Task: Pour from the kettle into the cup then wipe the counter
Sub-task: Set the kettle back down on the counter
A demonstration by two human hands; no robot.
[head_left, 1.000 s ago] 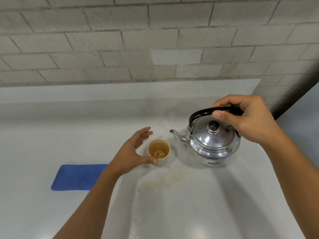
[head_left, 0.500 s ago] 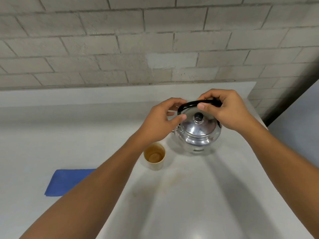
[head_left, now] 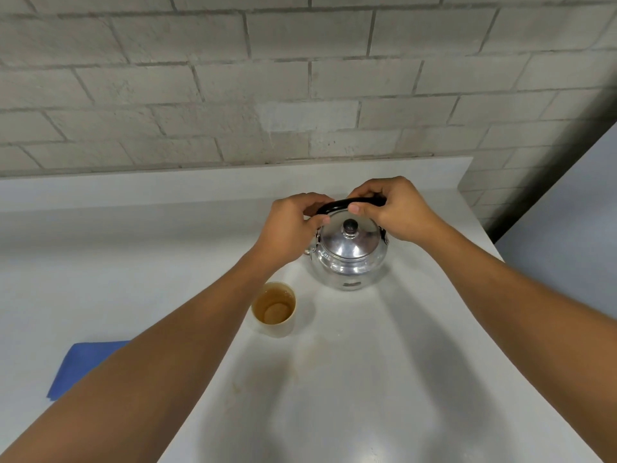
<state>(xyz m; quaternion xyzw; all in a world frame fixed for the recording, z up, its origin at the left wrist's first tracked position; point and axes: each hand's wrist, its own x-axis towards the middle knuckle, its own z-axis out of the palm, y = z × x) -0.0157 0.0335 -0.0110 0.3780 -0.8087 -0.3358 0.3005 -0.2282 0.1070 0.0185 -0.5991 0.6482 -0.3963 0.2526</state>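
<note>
A shiny metal kettle (head_left: 349, 259) with a black handle and a black lid knob stands on the white counter (head_left: 367, 379) toward the back. My right hand (head_left: 395, 208) grips the handle from the right. My left hand (head_left: 290, 225) holds the handle's left end and hides the spout. A small cream cup (head_left: 274, 309) with brown liquid stands in front of the kettle, to its left, untouched. A folded blue cloth (head_left: 81, 365) lies flat at the left, partly hidden by my left forearm.
A pale brown spill stain (head_left: 310, 359) marks the counter just in front of the cup. A grey brick wall (head_left: 300, 88) rises behind the counter's raised back ledge. The counter ends at the right, beside a dark gap.
My left hand left the cup and went to the left end of the kettle's handle. The kettle now stands farther back, behind the cup, with my right hand still on the handle.
</note>
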